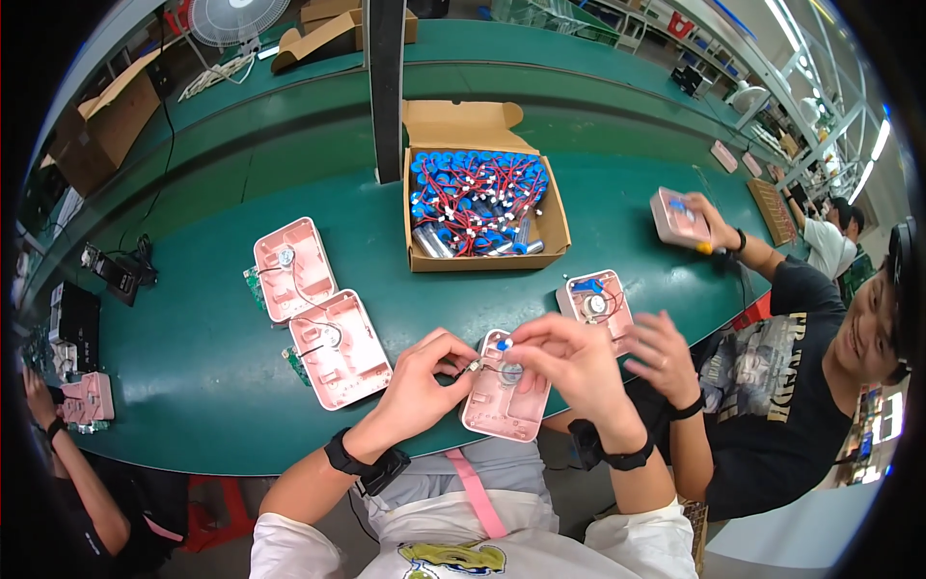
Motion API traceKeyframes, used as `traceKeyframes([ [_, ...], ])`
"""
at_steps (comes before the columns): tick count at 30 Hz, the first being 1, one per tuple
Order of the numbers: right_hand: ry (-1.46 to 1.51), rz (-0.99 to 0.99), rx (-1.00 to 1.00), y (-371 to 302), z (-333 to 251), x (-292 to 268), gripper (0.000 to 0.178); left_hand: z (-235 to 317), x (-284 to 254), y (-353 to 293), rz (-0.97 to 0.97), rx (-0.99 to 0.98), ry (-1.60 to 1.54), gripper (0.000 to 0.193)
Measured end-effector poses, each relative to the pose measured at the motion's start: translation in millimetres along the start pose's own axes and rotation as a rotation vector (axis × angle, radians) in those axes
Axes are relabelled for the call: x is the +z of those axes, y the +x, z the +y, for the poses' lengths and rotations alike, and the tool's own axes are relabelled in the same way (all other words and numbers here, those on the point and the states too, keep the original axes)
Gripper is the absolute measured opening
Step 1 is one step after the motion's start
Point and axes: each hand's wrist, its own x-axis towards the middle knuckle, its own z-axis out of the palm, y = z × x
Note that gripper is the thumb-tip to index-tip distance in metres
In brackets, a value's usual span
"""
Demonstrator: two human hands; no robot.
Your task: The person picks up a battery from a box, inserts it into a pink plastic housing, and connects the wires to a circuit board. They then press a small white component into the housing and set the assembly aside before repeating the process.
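Just in front of me lies a pink plastic housing (503, 410), its open side up, with a round speaker (509, 372) inside. At its left edge, my left hand (424, 379) pinches a small pale wire connector (474, 366) between thumb and fingers. Over the housing's right side, my right hand (576, 362) has thumb and fingers closed around a small part with a blue end (503, 344); most of it is hidden by the fingers, so I cannot tell its kind. Dark wires run between the two hands.
An open cardboard box (487, 262) holds many blue-ended cylindrical cells with red leads. Two pink housings (340, 378) with green boards stand at left, another housing (617, 333) at right. A co-worker on the right holds a pink housing (680, 218); another person's hand (40, 400) shows far left.
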Motion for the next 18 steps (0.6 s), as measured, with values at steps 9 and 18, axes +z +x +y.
traceKeyframes([
  [9, -0.59, 0.193, -0.347, -17, 29, 35, 0.012, 5, 0, 2, 0.03, -0.046, 0.002, 0.021],
  [18, -0.822, 0.315, -0.477, -17, 36, 50, 0.014, 2, 3, -1, 0.074, 0.037, 0.006, 0.019],
])
